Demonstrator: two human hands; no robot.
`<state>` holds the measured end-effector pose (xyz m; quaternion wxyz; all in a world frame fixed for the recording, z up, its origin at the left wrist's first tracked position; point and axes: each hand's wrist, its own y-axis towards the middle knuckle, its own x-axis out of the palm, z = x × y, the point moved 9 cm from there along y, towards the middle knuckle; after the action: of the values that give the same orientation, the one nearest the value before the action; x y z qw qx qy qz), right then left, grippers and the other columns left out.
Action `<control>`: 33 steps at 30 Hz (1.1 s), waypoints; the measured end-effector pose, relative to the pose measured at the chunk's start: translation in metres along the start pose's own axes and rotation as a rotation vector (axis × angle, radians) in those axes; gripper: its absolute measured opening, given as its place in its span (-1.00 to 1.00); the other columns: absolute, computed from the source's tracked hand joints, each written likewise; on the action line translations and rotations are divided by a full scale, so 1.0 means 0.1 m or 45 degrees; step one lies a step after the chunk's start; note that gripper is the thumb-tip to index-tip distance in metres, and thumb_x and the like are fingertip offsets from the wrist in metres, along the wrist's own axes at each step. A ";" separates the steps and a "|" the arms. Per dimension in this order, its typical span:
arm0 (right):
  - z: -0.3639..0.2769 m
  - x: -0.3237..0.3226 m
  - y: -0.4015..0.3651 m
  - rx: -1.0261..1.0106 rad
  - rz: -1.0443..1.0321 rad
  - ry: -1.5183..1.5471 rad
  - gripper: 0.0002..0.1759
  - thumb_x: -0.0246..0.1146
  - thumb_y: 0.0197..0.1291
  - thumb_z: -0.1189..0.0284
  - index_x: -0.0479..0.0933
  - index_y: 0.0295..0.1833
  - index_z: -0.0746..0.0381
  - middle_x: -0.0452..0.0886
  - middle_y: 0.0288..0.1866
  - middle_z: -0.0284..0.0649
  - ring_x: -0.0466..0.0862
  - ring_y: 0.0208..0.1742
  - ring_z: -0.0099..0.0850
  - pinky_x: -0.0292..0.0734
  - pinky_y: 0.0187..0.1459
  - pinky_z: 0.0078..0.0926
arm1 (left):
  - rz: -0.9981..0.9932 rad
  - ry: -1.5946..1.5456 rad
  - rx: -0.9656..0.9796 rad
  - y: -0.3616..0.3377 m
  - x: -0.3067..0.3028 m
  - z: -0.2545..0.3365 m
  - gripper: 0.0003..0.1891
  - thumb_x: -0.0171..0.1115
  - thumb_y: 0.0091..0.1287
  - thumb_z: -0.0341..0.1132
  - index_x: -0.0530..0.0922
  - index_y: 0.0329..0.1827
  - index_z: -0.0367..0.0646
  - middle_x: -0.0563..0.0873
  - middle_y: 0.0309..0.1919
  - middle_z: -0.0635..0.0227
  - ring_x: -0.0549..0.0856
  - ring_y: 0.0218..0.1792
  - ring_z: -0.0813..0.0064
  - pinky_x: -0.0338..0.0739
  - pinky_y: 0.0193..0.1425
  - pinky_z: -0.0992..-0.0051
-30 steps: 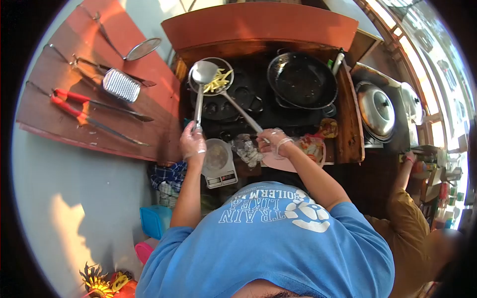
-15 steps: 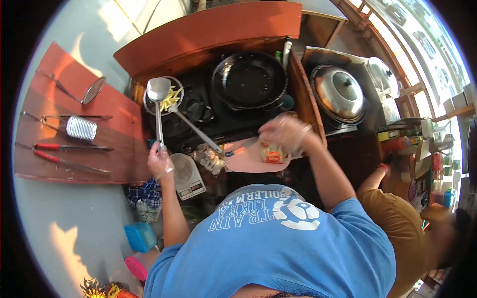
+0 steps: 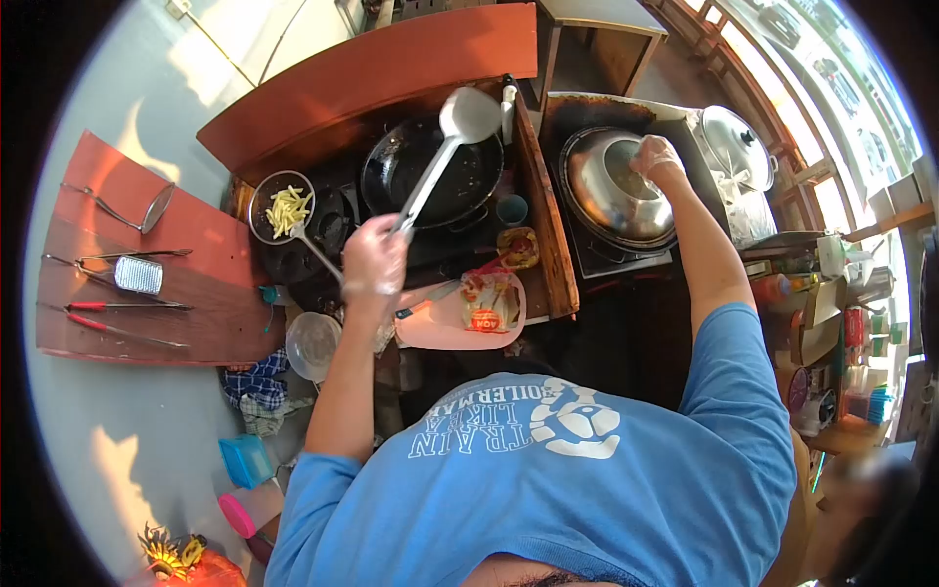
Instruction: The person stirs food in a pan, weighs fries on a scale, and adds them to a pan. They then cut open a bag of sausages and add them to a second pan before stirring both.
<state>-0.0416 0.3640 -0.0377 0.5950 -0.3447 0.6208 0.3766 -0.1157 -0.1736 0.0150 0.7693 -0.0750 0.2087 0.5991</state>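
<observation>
My left hand [image 3: 376,256], in a clear glove, is closed round the handle of a metal spatula [image 3: 471,115], whose blade is raised over the right part of a black wok [image 3: 421,176]. At the right stove, my gloved right hand [image 3: 657,159] is closed at the top of the domed metal lid [image 3: 599,174] on a large pot; its knob is hidden by the hand. A strainer [image 3: 256,217] with cut yellow-white strips [image 3: 289,210] rests left of the wok. Below the wok, a pink board [image 3: 445,331] bears a printed plastic packet [image 3: 489,303] and a knife.
Tongs [image 3: 127,306], a grater [image 3: 138,275] and a small sieve [image 3: 158,207] hang on the red-brown panel at left. A wooden divider [image 3: 550,220] separates the stoves. A second lidded pot [image 3: 734,147] stands at right. Another person [image 3: 861,509] is at the lower right.
My left hand has lifted the spatula from the strainer and swung it right over the wok. My right hand has gone from the board to the pot lid. The view has shifted.
</observation>
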 end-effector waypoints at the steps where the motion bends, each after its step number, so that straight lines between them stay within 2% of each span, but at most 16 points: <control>1: -0.01 0.01 -0.04 -0.039 -0.046 0.040 -0.63 0.37 -0.05 0.19 0.67 -0.30 0.31 0.70 -0.24 0.06 0.70 -0.09 -0.05 0.58 0.01 -0.22 | -0.027 0.049 0.059 0.07 0.24 0.14 -0.78 0.28 0.25 -0.42 0.64 -0.08 -0.29 0.74 -0.37 0.21 0.69 -0.39 0.43 0.56 -0.24 0.44; 3: 0.17 -0.10 -0.04 0.019 0.020 0.141 -0.61 0.44 -0.13 0.21 0.67 -0.31 0.33 0.68 -0.26 0.11 0.70 -0.14 -0.02 0.59 -0.04 -0.20 | -0.098 0.438 0.350 0.17 0.67 0.63 -0.82 0.25 0.25 -0.37 0.64 -0.15 -0.27 0.74 -0.31 0.00 0.73 -0.29 0.09 0.59 -0.13 0.26; 5: 0.20 -0.36 -0.08 0.048 -0.019 0.025 -0.56 0.40 -0.03 0.14 0.69 -0.28 0.35 0.70 -0.20 0.10 0.71 -0.07 -0.07 0.59 0.05 -0.25 | -0.195 0.562 0.208 0.31 1.10 0.72 -0.82 0.19 0.28 -0.33 0.64 -0.18 -0.22 0.71 -0.24 -0.11 0.70 -0.16 -0.09 0.58 -0.04 0.13; 11: 0.52 -0.72 -0.04 -0.003 -0.056 -0.110 -0.57 0.34 -0.03 0.12 0.69 -0.33 0.35 0.70 -0.18 0.12 0.73 -0.09 -0.10 0.60 0.00 -0.26 | -0.461 0.853 0.376 0.41 2.22 1.02 -0.81 0.04 0.30 -0.37 0.61 -0.21 -0.25 0.73 -0.28 -0.08 0.74 -0.20 -0.05 0.63 -0.06 0.12; 12: 0.67 -0.75 0.00 0.022 0.118 -0.096 -0.59 0.32 -0.01 0.14 0.69 -0.34 0.34 0.71 -0.26 0.09 0.74 -0.14 -0.14 0.62 -0.03 -0.30 | -0.417 0.922 0.518 0.44 2.45 0.96 -0.81 0.02 0.32 -0.40 0.62 -0.26 -0.24 0.74 -0.32 -0.02 0.75 -0.25 -0.02 0.66 -0.12 0.15; 15: 0.72 -0.87 -0.06 0.200 -0.133 0.003 -0.63 0.29 0.01 0.18 0.69 -0.34 0.33 0.71 -0.39 0.02 0.75 -0.25 -0.18 0.63 -0.07 -0.30 | -0.503 0.948 0.621 0.38 2.72 1.07 -0.81 0.03 0.32 -0.40 0.63 -0.33 -0.23 0.75 -0.32 0.01 0.76 -0.25 0.04 0.68 -0.17 0.18; 16: 0.61 -1.03 -0.16 0.197 -0.092 -0.006 -0.66 0.22 0.04 0.22 0.69 -0.38 0.30 0.70 -0.48 -0.04 0.75 -0.33 -0.20 0.63 -0.11 -0.29 | -0.537 0.987 0.619 0.38 2.80 1.08 -0.80 0.07 0.31 -0.38 0.67 -0.31 -0.22 0.76 -0.29 0.04 0.78 -0.24 0.09 0.70 -0.20 0.22; 18: 0.96 -0.64 0.30 0.044 -0.152 -0.204 -0.67 0.20 0.04 0.23 0.69 -0.39 0.30 0.70 -0.47 -0.04 0.75 -0.33 -0.20 0.63 -0.12 -0.28 | -0.590 1.108 0.611 0.35 2.88 1.17 -0.79 0.07 0.32 -0.37 0.69 -0.26 -0.20 0.77 -0.27 0.07 0.78 -0.22 0.12 0.70 -0.20 0.24; 21: 1.18 -0.50 0.43 0.190 -0.205 -0.174 -0.64 0.14 0.04 0.22 0.69 -0.38 0.30 0.71 -0.46 -0.05 0.75 -0.34 -0.20 0.62 -0.13 -0.26 | -0.730 1.254 0.396 0.29 2.77 1.37 -0.81 0.19 0.26 -0.41 0.71 -0.14 -0.21 0.77 -0.09 0.14 0.76 -0.05 0.16 0.71 -0.08 0.26; 24: 1.19 -0.45 0.56 -0.023 -0.195 -0.386 -0.66 0.14 0.09 0.19 0.70 -0.35 0.21 0.71 -0.40 -0.03 0.75 -0.31 -0.16 0.63 -0.20 -0.25 | -0.797 1.166 0.222 0.30 2.63 1.38 -0.73 0.25 0.19 -0.48 0.70 -0.04 -0.23 0.73 0.02 0.12 0.72 0.06 0.16 0.67 0.04 0.21; 26: 1.02 -0.29 0.52 -0.515 -0.288 -0.980 -0.71 0.18 0.14 0.20 0.68 -0.27 0.16 0.71 -0.35 -0.04 0.76 -0.30 -0.17 0.65 -0.27 -0.22 | -1.047 1.372 0.169 0.34 2.78 1.09 -0.70 0.33 0.14 -0.43 0.70 -0.03 -0.21 0.73 0.02 0.13 0.71 0.08 0.20 0.66 0.05 0.22; 27: 0.97 -0.33 0.47 -0.508 -0.292 -0.978 -0.71 0.18 0.14 0.20 0.68 -0.27 0.16 0.71 -0.35 -0.04 0.76 -0.30 -0.17 0.65 -0.27 -0.22 | -1.209 1.511 0.198 0.36 2.94 0.85 -0.70 0.36 0.12 -0.40 0.71 -0.04 -0.20 0.73 0.03 0.13 0.71 0.09 0.20 0.65 0.06 0.21; 28: 0.93 -0.38 0.45 -0.464 -0.300 -0.864 -0.74 0.20 0.13 0.23 0.68 -0.26 0.17 0.72 -0.33 -0.07 0.76 -0.30 -0.18 0.65 -0.27 -0.21 | -1.209 1.512 0.204 0.25 2.93 0.85 -0.70 0.36 0.12 -0.40 0.71 -0.04 -0.20 0.73 0.03 0.13 0.71 0.09 0.20 0.65 0.06 0.21; 30: 0.94 -0.32 0.49 -0.686 -0.105 -1.117 -0.76 0.25 0.12 0.27 0.66 -0.29 0.23 0.73 -0.38 -0.14 0.76 -0.33 -0.23 0.65 -0.28 -0.23 | -0.966 1.218 0.050 0.19 2.85 0.89 -0.65 0.39 0.01 -0.52 0.73 -0.08 -0.13 0.74 0.04 0.21 0.72 0.09 0.22 0.68 -0.01 0.31; 31: 0.83 -0.50 0.35 -0.509 -0.285 -1.024 -0.80 0.30 0.06 0.31 0.66 -0.29 0.21 0.74 -0.41 -0.18 0.77 -0.34 -0.23 0.64 -0.29 -0.26 | -0.870 1.088 -0.061 0.33 3.07 0.52 -0.68 0.39 -0.02 -0.56 0.73 -0.14 -0.22 0.72 0.02 0.09 0.70 0.11 0.19 0.69 -0.04 0.26; 33: 0.86 -0.50 0.33 -0.504 -0.318 -1.056 -0.84 0.31 0.03 0.36 0.66 -0.27 0.18 0.74 -0.40 -0.17 0.76 -0.33 -0.25 0.63 -0.29 -0.26 | -1.081 1.255 0.103 0.23 3.49 0.20 -0.70 0.40 0.01 -0.49 0.72 -0.13 -0.28 0.72 0.00 0.00 0.69 0.10 0.15 0.68 -0.01 0.25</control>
<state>-0.0262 0.4540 0.0138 0.7562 -0.3442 0.2010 0.5190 -0.0650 0.1505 -0.1071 0.7553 -0.3880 0.5118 0.1302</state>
